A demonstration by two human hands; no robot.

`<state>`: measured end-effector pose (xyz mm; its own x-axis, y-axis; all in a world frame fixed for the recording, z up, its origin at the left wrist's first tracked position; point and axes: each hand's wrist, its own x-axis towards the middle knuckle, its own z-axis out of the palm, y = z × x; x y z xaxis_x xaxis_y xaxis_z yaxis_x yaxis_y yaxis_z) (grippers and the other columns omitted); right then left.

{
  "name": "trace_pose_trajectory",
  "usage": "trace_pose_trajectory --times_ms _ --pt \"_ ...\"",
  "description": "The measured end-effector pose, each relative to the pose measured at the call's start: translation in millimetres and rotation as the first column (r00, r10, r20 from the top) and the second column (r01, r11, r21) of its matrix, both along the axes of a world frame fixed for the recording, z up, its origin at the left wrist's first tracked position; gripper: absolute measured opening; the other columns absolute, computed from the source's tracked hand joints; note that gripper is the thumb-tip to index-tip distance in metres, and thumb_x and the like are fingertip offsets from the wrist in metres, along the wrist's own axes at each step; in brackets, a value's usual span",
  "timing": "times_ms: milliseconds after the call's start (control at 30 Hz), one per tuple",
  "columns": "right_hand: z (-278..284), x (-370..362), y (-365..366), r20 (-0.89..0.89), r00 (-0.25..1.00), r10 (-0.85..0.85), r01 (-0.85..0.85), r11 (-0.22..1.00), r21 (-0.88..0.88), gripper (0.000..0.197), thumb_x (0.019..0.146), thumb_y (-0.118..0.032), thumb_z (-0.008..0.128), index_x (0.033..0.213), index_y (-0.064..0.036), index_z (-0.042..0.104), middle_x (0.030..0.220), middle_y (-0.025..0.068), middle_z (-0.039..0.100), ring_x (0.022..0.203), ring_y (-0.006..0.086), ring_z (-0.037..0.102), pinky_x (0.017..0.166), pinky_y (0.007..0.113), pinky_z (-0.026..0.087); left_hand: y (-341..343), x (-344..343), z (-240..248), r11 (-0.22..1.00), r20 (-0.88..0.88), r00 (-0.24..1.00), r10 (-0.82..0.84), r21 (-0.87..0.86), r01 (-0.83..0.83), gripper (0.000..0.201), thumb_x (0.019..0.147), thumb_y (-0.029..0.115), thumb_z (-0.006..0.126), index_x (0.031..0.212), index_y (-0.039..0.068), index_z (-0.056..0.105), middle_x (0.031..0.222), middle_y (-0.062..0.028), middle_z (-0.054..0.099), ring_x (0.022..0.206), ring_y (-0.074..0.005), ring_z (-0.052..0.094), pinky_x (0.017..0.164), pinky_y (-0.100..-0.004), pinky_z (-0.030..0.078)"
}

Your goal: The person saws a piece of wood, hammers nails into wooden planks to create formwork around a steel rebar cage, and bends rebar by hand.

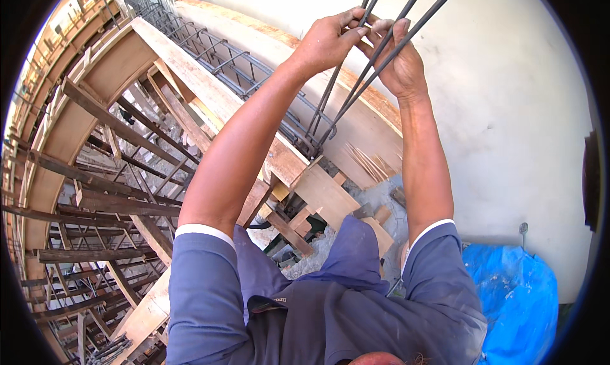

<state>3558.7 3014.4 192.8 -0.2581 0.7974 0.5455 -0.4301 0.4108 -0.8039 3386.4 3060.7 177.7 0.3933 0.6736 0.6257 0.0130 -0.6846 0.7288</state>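
Observation:
Both arms are raised toward several dark steel rebars (438, 7) that stand up and slant to the right. My left hand (324, 42) is closed, its thumb and fingers pinched on one of the left bars. Beside it my right hand (406, 67) has its palm toward me, fingers curled behind the bars and thumb against the rightmost one. The fingertips of the two hands nearly meet. Whether anything small, such as wire, lies between them is too hard to see. The bars' lower ends come out of a horizontal rebar cage (222, 63).
A wooden formwork board (184, 66) runs along the cage. To the left, timber props (121, 123) criss-cross below a curved form. A pale wall (508, 123) rises on the right, with a blue tarp (508, 295) at its foot. Wood offcuts (327, 196) lie below my hands.

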Motion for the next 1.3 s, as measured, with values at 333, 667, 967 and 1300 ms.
trace_pose_trajectory --times_ms 333,667,967,1300 --pt "13 8 -1 0.044 0.865 -0.5 0.5 0.866 0.015 0.027 0.101 -0.029 0.068 0.111 -0.0041 0.068 0.107 0.008 0.071 0.101 0.0171 0.069 0.086 0.034 0.059 15 7 -5 0.988 0.106 0.994 -0.021 -0.148 0.036 0.055 0.1 0.014 0.066 0.145 -0.011 0.045 0.122 -0.0184 0.069 0.11 -0.0203 0.066 0.093 -0.0298 0.054" --pt "14 -6 1 0.136 0.532 -0.835 0.734 0.536 0.417 0.032 0.107 -0.026 0.049 0.093 0.0 0.061 0.073 0.0207 0.065 0.072 0.0383 0.068 0.067 0.047 0.051 -31 16 -13 0.912 -0.085 0.913 0.4 -0.056 -0.405 0.055 0.099 0.03 0.068 0.132 -0.012 0.051 0.118 -0.02 0.065 0.106 -0.0226 0.065 0.086 -0.0342 0.057" --pt "21 1 58 0.06 0.592 -0.803 0.719 0.561 0.411 0.043 0.105 -0.036 0.05 0.087 0.0005 0.063 0.065 0.0179 0.063 0.056 0.0296 0.065 0.058 0.042 0.053 -29 30 -31 0.934 -0.003 0.949 0.314 -0.178 -0.309 0.077 0.098 0.07 0.053 0.12 -0.004 0.053 0.105 -0.0112 0.06 0.103 -0.02 0.057 0.089 -0.0395 0.05" --pt "16 -6 137 0.19 0.67 -0.717 0.659 0.693 0.292 0.044 0.107 -0.037 0.047 0.097 0.0033 0.061 0.076 0.0211 0.067 0.056 0.0308 0.066 0.05 0.043 0.054 -55 32 -33 0.947 -0.01 0.961 0.276 -0.168 -0.273 0.084 0.095 0.081 0.039 0.113 0.0 0.052 0.099 -0.0081 0.05 0.092 -0.0182 0.054 0.082 -0.0356 0.051"
